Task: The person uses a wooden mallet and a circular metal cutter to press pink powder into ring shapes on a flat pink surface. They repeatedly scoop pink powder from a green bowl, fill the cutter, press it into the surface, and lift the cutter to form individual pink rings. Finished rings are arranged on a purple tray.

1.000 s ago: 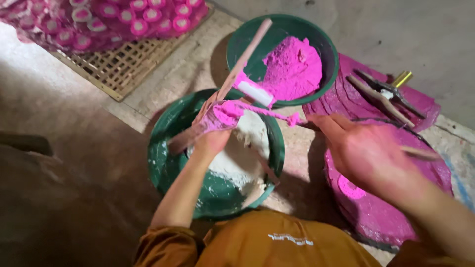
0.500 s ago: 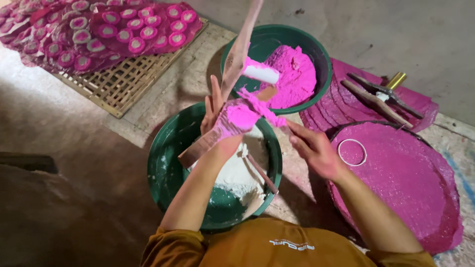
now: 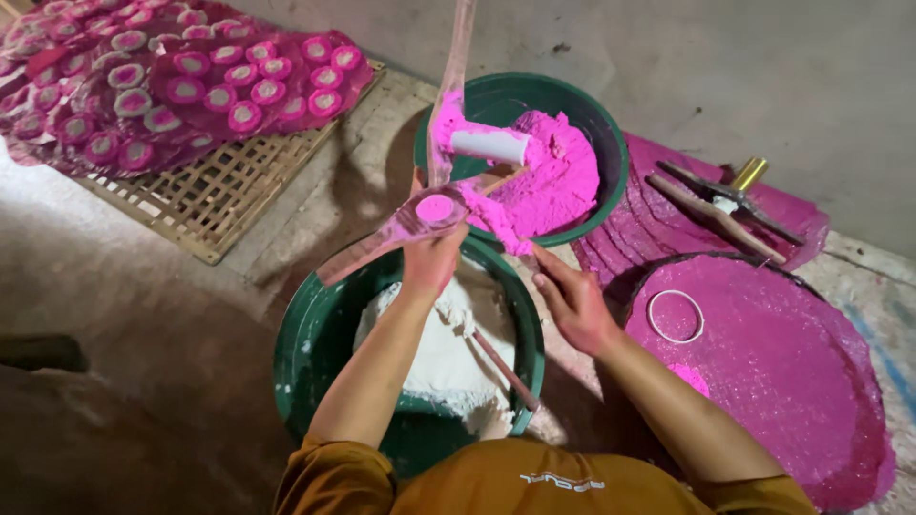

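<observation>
Green basins [image 3: 315, 353], bamboo tray [image 3: 219, 205] — pink mat [image 3: 792, 381] alongside.

Bare forearms, rolled mustard-brown sleeves, small pale chest print

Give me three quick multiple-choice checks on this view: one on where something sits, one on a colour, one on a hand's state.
1. Where is the white ring?
A. on the pink round mat
B. in the white dough
C. on the bamboo rack

2. What colour is the dough in the far basin?
A. white
B. pink
C. green

3. What is the left hand doing?
A. lying flat
B. gripping a pink-stained wooden tool
C. holding the ring

Answers: 1 A, it lies on the mat at right. 2 B, a bright pink heap. 3 B, fingers closed on the tool.
</observation>
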